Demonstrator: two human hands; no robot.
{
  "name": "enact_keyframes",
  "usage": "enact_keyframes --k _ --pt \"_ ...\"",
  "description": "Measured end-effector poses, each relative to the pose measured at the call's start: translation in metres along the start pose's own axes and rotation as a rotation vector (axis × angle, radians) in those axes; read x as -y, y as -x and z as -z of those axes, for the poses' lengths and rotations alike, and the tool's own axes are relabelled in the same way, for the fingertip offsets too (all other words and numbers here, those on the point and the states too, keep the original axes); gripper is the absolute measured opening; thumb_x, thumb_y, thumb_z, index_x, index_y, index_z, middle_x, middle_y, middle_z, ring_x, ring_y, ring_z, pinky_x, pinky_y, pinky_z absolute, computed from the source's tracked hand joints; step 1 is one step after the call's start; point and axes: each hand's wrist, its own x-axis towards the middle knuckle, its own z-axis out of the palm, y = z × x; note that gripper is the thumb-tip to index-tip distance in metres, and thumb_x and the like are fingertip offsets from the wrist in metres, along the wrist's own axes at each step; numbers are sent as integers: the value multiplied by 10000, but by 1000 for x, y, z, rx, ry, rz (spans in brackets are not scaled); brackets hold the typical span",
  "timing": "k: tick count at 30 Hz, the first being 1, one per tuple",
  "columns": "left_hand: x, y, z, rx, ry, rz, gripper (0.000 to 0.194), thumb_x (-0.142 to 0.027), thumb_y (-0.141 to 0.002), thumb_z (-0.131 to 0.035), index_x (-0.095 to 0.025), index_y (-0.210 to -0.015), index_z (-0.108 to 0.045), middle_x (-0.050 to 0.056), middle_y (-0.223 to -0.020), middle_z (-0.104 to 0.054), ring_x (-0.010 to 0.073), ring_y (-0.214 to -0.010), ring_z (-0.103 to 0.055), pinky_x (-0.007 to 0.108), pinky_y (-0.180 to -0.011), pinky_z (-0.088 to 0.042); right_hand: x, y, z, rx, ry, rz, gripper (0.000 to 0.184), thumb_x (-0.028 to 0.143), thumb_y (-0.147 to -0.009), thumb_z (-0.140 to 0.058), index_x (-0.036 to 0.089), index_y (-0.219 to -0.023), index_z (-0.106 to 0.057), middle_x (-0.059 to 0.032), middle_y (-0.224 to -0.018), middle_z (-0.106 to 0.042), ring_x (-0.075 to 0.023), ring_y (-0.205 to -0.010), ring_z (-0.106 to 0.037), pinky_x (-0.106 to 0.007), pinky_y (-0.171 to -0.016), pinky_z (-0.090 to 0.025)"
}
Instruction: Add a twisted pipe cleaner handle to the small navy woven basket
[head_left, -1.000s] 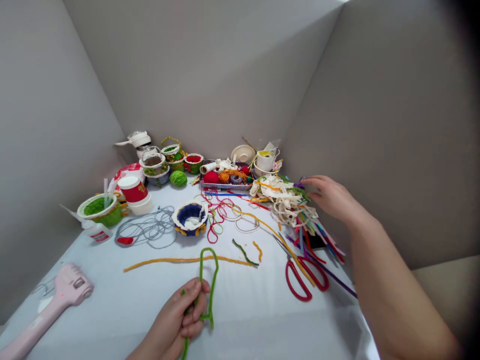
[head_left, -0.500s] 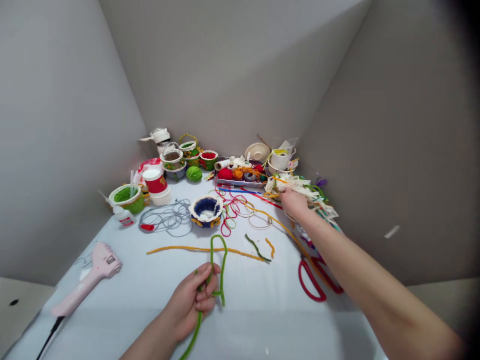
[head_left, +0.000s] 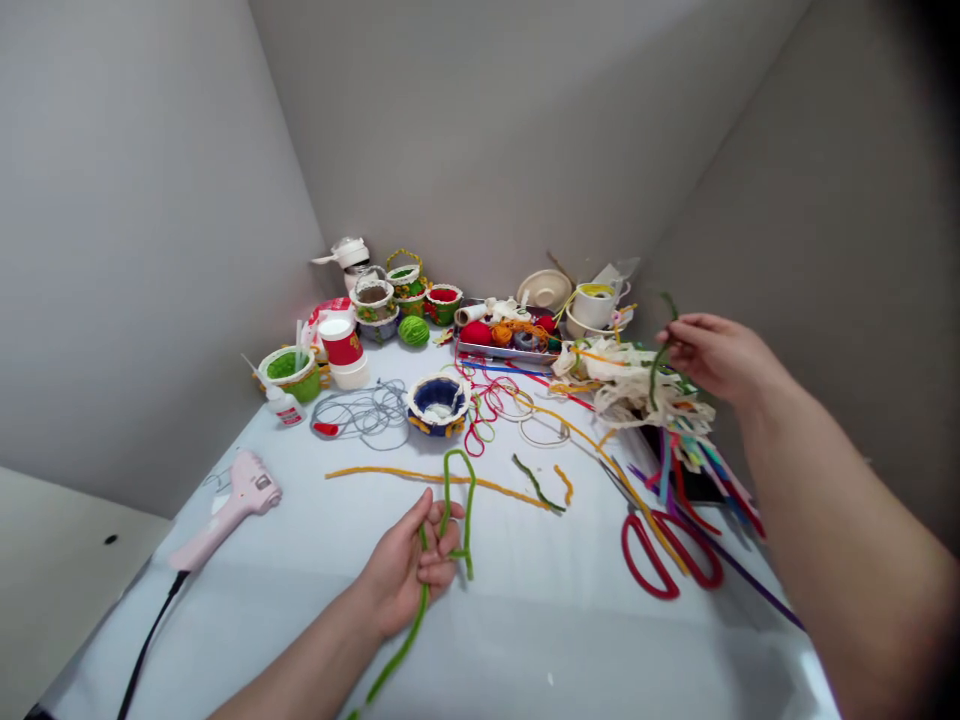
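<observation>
My left hand point(head_left: 412, 565) is closed on a light green pipe cleaner point(head_left: 469, 500), whose bent loop rises above the fingers while its tail trails down toward the table's front. Over at the right, my right hand point(head_left: 712, 350) pinches a dark green pipe cleaner point(head_left: 654, 385), raised over a tangled heap of cream lace trim point(head_left: 626, 385). Beyond the left hand lies a long yellow pipe cleaner point(head_left: 375, 470). Short dark green point(head_left: 536, 482) and yellow point(head_left: 564, 485) pieces rest nearby. A blue bowl-shaped basket point(head_left: 439, 405) with a white rim stands farther back.
Red-handled scissors point(head_left: 649, 555) lie at the right beside several coloured pipe cleaners. A pink glue gun point(head_left: 232, 505) and its black cord are at the left, near a glue bottle point(head_left: 285, 405). Grey cord point(head_left: 367, 412), small baskets point(head_left: 371, 300) and a tray of yarn point(head_left: 510, 350) sit behind.
My right hand went down into the lace heap and has come up with a dark green pipe cleaner. My left hand keeps its light green one. The view has turned to the left.
</observation>
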Motion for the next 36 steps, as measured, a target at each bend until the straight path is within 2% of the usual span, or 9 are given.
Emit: enact_keyframes --k 7,14,17,20,24,27,30,33,36 --pt "4 -1 4 6 -19 -24 243 -343 -908 -515 -108 -897 -575 -53 -587 -379 1 -414 -181 110 -373 -153 25 22 3 -168 -282 105 71 280 -884 -466 224 -841 -458 -78 -959 -626 -94 -716 -573 -267 -642 -440" --pt "7 2 3 -27 -191 -132 172 -303 -854 -614 -153 -839 -531 -72 -531 -349 20 -431 -175 132 -395 -126 10 46 -51 5 16 37 180 338 -764 -643 170 -820 -610 -43 -707 -643 -116 -511 -492 -258 -524 -407" --pt "9 4 0 -34 -272 -162 204 -341 -853 -614 -158 -850 -524 -69 -531 -378 26 -443 -153 142 -406 -119 11 64 -76 25 191 40 247 271 -692 -705 144 -898 -656 -119 -955 -662 -187 -673 -593 -340 -710 -465" --pt "12 3 1 -39 -370 -183 210 -357 -865 -592 -159 -876 -523 -62 -537 -414 31 -451 -145 153 -414 -112 28 110 -108 87 256 106 362 352 -775 -632 162 -1084 -623 -150 -1171 -585 -237 -874 -609 -368 -818 -457" --pt "19 1 1 -1 -479 -186 206 -364 -886 -557 -162 -897 -518 -55 -533 -453 31 -442 -173 167 -418 -113 54 192 -157 640 -262 -52 329 463 -866 -528 196 -1034 -621 -62 -930 -664 -194 -824 -606 -310 -726 -479" --pt "20 1 0 17 -520 -160 206 -364 -886 -557 -163 -902 -520 -56 -524 -465 31 -430 -178 172 -414 -111 59 224 -178 565 -588 -248 294 459 -863 -562 172 -821 -607 -43 -851 -646 -152 -779 -576 -281 -729 -466" --pt "16 4 0 36 -525 -121 216 -365 -885 -554 -150 -911 -545 -65 -503 -437 30 -421 -148 173 -403 -101 51 223 -175 502 -943 -528 282 436 -848 -598 179 -759 -525 -5 -729 -599 -97 -593 -524 -227 -571 -451" --pt "7 7 1 42 -496 -74 232 -373 -886 -547 -143 -912 -570 -86 -463 -365 35 -413 -104 171 -389 -85 39 209 -157 623 -1085 -714 251 378 -810 -663 188 -777 -503 80 -528 -420 -28 -388 -257 -136 -368 -227" --pt "-1 11 2 57 -505 -22 245 -381 -877 -556 -141 -908 -595 -100 -415 -305 42 -397 -83 174 -373 -77 28 200 -138 681 -1119 -723 262 362 -782 -699 187 -792 -505 117 -494 -272 -23 -406 -96 -130 -358 -91"
